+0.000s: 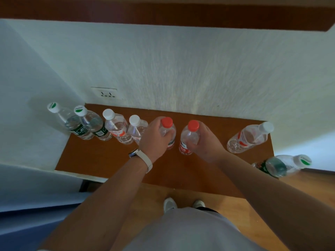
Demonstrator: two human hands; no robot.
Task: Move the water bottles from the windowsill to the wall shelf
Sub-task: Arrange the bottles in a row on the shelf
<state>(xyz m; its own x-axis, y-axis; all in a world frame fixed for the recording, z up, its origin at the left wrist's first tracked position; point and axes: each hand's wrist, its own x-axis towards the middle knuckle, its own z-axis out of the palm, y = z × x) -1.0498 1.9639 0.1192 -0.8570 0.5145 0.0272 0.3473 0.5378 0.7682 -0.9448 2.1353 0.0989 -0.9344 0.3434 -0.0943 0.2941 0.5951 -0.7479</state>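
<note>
A brown wooden shelf surface (112, 160) holds a row of clear water bottles. My left hand (154, 140) is wrapped around a red-capped bottle (167, 124) standing upright in the middle. Just to its right, my right hand (204, 142) grips a second red-capped bottle (190, 134), also upright. Left of them stand two white-capped bottles with red labels (116, 127) (136, 129) and two green-labelled bottles (90, 122) (70, 120). At the right stand one red-labelled bottle (248, 136) and one green-labelled bottle (279, 164) near the edge.
A white textured wall (181, 69) rises behind the bottles, with a power socket (106, 93) at the left. A dark wooden board (163, 15) runs overhead. A white side wall (23, 105) closes the left. Wooden floor (262, 205) and my feet lie below.
</note>
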